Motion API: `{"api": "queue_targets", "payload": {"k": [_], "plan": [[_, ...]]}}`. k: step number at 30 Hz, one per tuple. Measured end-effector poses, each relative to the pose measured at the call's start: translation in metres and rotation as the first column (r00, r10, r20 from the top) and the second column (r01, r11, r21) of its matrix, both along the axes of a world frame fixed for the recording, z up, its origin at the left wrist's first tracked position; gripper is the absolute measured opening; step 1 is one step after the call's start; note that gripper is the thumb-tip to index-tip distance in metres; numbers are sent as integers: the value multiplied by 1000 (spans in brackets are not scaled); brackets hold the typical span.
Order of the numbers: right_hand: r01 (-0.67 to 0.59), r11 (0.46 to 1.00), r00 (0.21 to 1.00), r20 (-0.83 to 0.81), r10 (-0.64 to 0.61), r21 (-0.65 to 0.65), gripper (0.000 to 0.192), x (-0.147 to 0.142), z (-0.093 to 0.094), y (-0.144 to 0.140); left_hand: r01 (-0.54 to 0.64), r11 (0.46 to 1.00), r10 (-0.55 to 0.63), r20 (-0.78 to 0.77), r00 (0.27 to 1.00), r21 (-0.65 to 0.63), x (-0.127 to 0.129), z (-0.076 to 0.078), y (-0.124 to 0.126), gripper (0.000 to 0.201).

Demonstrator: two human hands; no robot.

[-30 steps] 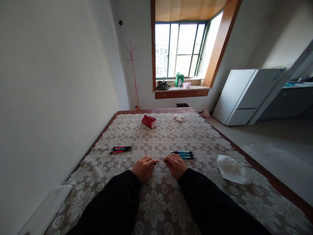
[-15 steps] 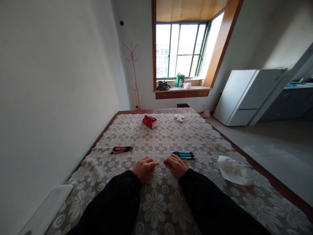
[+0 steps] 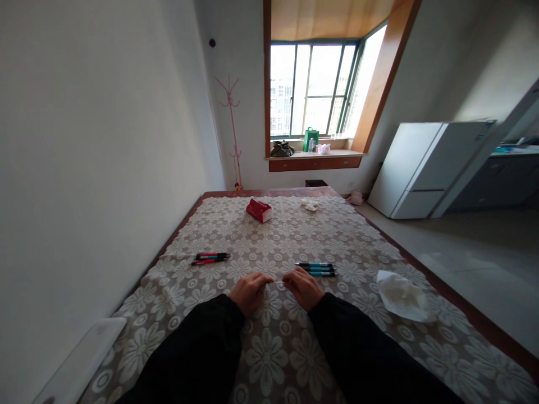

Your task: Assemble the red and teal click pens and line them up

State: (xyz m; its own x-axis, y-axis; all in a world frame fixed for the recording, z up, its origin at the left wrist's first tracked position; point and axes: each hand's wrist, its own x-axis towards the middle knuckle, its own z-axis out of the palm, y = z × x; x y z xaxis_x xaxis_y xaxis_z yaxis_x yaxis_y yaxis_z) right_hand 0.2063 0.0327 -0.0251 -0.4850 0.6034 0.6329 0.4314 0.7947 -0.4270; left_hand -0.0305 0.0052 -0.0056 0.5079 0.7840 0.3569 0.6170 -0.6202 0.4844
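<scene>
Both hands sit at the bottom middle, left hand (image 3: 247, 292) beside right hand (image 3: 304, 287). Pens (image 3: 210, 258) lie left of them, more pens (image 3: 316, 268) right, a tissue (image 3: 400, 294) far right.

Whatever is pinched between the left hand (image 3: 248, 292) and right hand (image 3: 304, 288) is too small to be made out. The white board (image 3: 80, 365) is cut off at the bottom edge.

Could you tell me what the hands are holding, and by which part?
Left hand and right hand meet fingertip to fingertip; whether anything is pinched between them cannot be told.
</scene>
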Motion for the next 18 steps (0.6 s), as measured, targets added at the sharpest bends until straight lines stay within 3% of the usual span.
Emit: {"api": "queue_targets", "payload": {"k": [11, 16, 18], "plan": [[54, 997, 999, 8, -53, -63, 16, 1, 1, -2, 31, 999, -31, 18, 999, 12, -1, 1, 0, 33], [17, 995, 998, -52, -22, -94, 4, 0, -5, 0, 126, 988, -106, -206, 973, 87, -2, 1, 1, 71], [-1, 994, 997, -81, -8, -110, 9, -1, -6, -1, 162, 978, -116, -308, 944, 129, -2, 0, 1, 80]]}}
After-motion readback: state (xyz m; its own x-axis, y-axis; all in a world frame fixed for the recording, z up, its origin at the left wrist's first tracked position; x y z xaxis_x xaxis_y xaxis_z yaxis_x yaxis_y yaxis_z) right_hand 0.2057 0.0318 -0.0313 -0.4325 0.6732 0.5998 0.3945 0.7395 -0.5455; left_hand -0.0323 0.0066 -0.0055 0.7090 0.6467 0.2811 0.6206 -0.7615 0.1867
